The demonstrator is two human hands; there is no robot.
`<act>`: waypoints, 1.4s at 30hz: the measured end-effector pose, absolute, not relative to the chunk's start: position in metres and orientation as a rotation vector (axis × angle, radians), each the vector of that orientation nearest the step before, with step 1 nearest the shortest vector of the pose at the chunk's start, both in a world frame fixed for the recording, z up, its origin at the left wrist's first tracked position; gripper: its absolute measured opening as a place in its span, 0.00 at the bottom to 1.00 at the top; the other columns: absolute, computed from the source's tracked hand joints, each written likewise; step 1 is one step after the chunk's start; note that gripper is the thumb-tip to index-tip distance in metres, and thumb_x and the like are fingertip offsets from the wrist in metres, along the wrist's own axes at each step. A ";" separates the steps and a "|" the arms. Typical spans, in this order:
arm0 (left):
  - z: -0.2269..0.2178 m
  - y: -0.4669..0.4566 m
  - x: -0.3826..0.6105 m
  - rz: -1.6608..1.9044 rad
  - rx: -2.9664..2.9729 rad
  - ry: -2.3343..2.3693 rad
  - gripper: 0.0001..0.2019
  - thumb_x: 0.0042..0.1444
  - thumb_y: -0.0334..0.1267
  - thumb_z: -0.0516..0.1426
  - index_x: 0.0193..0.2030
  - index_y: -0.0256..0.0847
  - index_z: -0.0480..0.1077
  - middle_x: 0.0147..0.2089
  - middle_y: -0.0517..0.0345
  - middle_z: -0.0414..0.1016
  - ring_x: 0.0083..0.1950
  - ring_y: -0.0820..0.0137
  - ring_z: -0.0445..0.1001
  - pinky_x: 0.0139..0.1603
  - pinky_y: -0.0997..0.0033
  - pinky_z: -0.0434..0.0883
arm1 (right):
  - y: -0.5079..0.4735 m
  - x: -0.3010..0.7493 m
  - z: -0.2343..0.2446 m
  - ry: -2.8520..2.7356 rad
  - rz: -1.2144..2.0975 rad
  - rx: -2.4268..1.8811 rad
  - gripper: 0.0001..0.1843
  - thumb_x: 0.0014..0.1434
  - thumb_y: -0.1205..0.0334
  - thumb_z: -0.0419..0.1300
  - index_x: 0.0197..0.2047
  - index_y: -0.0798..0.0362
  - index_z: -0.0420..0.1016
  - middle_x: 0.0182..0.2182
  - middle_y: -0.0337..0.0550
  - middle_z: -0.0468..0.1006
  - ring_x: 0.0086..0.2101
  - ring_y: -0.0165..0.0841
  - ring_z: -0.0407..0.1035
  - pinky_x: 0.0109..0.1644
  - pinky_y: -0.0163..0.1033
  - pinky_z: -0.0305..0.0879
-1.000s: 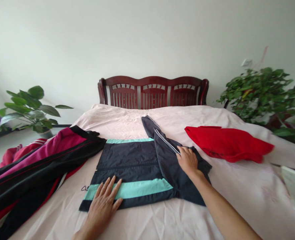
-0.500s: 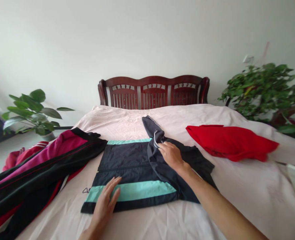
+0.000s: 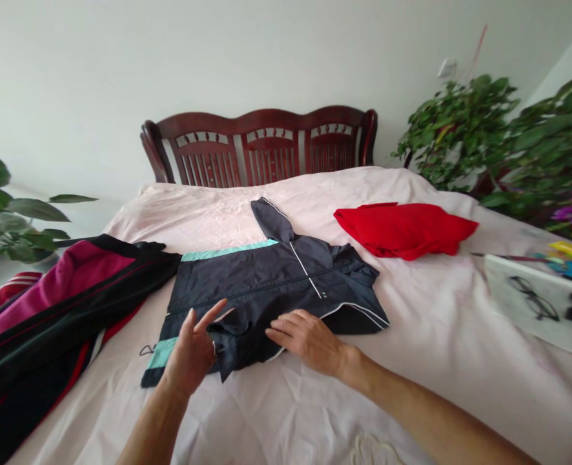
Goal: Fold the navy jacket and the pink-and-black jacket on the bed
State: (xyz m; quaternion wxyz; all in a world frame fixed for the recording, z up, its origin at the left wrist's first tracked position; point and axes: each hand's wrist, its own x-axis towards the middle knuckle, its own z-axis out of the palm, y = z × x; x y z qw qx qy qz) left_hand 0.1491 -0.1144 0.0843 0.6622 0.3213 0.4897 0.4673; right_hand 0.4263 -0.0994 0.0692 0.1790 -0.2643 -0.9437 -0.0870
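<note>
A pink-sheeted bed (image 3: 412,361) fills the scene. At its centre lies a dark jacket (image 3: 271,284) with teal bands. Left, a magenta-and-black garment (image 3: 68,290); far right, a red garment (image 3: 405,229). The right hand (image 3: 308,339) presses flat on the jacket's near edge, fingers extended. The left hand (image 3: 192,349) pinches a fold there, other fingers spread.

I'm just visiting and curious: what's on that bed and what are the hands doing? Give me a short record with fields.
Setting: bed with pale pink sheet, dark wooden headboard
Left hand: fingers spread, at the near edge of the dark jacket; grip unclear
Right hand: flat, palm down on the jacket's near edge
Jacket: navy with teal bands, partly folded
Left of it: magenta and black garment
Right of it: red garment
Far right: glasses on a white board
</note>
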 end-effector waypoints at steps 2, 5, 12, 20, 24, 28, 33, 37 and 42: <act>0.087 -0.117 0.137 1.085 0.749 1.136 0.43 0.57 0.70 0.41 0.72 0.47 0.56 0.60 0.45 0.75 0.48 0.56 0.78 0.39 0.57 0.77 | -0.098 0.431 0.076 -2.611 -0.235 -0.939 0.21 0.69 0.68 0.49 0.63 0.52 0.67 0.55 0.49 0.75 0.52 0.37 0.66 0.54 0.43 0.61; 0.089 -0.130 0.123 1.135 0.916 1.206 0.42 0.56 0.69 0.47 0.72 0.49 0.54 0.71 0.46 0.62 0.67 0.51 0.66 0.52 0.53 0.76 | -0.093 0.434 0.086 -2.574 -0.204 -1.179 0.22 0.66 0.69 0.51 0.62 0.53 0.69 0.51 0.49 0.77 0.49 0.38 0.68 0.53 0.44 0.61; 0.084 -0.118 0.149 1.009 1.338 1.444 0.51 0.44 0.52 0.69 0.73 0.48 0.52 0.71 0.41 0.60 0.64 0.51 0.69 0.55 0.56 0.73 | -0.077 0.430 0.093 -2.672 -0.061 -1.258 0.22 0.66 0.69 0.50 0.59 0.48 0.73 0.44 0.45 0.80 0.43 0.36 0.71 0.46 0.41 0.60; 0.073 -0.074 0.153 0.879 1.060 1.293 0.34 0.38 0.46 0.72 0.53 0.36 0.72 0.43 0.49 0.82 0.43 0.59 0.80 0.45 0.64 0.76 | -0.067 0.480 0.096 -2.636 0.059 -1.406 0.28 0.57 0.75 0.51 0.58 0.48 0.73 0.52 0.41 0.78 0.50 0.35 0.71 0.54 0.39 0.61; 0.073 -0.088 0.138 1.127 0.803 1.142 0.28 0.41 0.43 0.72 0.50 0.40 0.72 0.42 0.54 0.82 0.39 0.64 0.81 0.43 0.67 0.77 | -0.062 0.518 0.096 -2.596 -0.056 -1.640 0.25 0.59 0.72 0.51 0.57 0.49 0.75 0.48 0.46 0.79 0.49 0.39 0.72 0.50 0.40 0.64; 0.075 -0.098 0.114 1.420 0.677 1.218 0.25 0.41 0.41 0.71 0.47 0.41 0.73 0.42 0.57 0.82 0.37 0.69 0.80 0.37 0.72 0.78 | -0.055 0.537 0.092 -2.528 0.012 -1.855 0.28 0.59 0.73 0.47 0.58 0.48 0.74 0.50 0.47 0.79 0.46 0.40 0.75 0.46 0.42 0.67; 0.077 -0.112 0.088 1.468 0.649 1.407 0.18 0.38 0.42 0.71 0.35 0.39 0.71 0.31 0.61 0.79 0.28 0.72 0.77 0.28 0.74 0.77 | -0.043 0.551 0.076 -2.244 0.285 -1.989 0.26 0.60 0.69 0.49 0.58 0.50 0.75 0.51 0.49 0.80 0.51 0.45 0.75 0.50 0.45 0.69; 0.067 -0.125 0.078 1.427 0.672 1.658 0.22 0.33 0.46 0.71 0.25 0.42 0.62 0.19 0.69 0.68 0.18 0.76 0.68 0.16 0.79 0.67 | -0.032 0.570 0.054 -2.200 0.520 -1.803 0.24 0.60 0.65 0.53 0.58 0.52 0.76 0.52 0.47 0.80 0.51 0.41 0.75 0.54 0.42 0.69; 0.059 -0.132 0.071 1.459 0.712 1.765 0.23 0.33 0.49 0.71 0.28 0.42 0.64 0.20 0.72 0.67 0.18 0.77 0.66 0.17 0.80 0.64 | -0.029 0.586 0.052 -2.307 0.645 -1.676 0.25 0.58 0.63 0.56 0.59 0.50 0.75 0.46 0.43 0.83 0.45 0.37 0.77 0.49 0.37 0.71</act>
